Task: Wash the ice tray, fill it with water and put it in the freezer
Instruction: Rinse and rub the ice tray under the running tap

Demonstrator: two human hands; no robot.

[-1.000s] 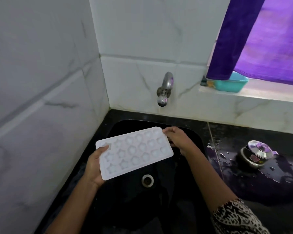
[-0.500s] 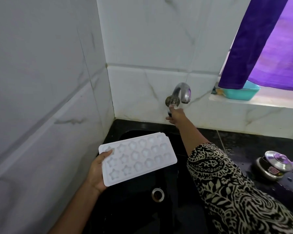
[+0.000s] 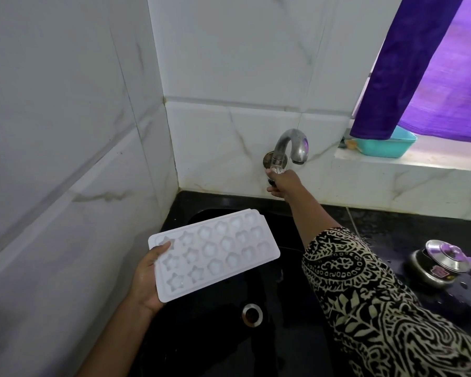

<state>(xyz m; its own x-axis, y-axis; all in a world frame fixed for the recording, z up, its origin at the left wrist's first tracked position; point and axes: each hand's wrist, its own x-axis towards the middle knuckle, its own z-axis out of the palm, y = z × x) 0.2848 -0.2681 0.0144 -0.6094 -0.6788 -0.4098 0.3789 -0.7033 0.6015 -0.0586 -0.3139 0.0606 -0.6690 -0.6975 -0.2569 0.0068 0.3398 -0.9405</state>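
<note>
A white ice tray (image 3: 215,250) with star and heart moulds is held level over the black sink (image 3: 220,336). My left hand (image 3: 149,278) grips its near left end, thumb on the rim. My right hand (image 3: 282,184) reaches to the back wall and is closed around the handle under the curved metal tap (image 3: 291,145). The handle is mostly hidden by my fingers. No water stream is visible from the spout.
White marble walls close in on the left and behind. The sink drain (image 3: 252,314) lies below the tray. A small steel pot with lid (image 3: 441,263) stands on the wet black counter at right. A teal tub (image 3: 386,144) sits on the window ledge under a purple curtain (image 3: 419,63).
My right hand let go of the tray's far end and reached up to the tap handle. The left hand now holds the tray alone. The camera view shifted upward and closer.
</note>
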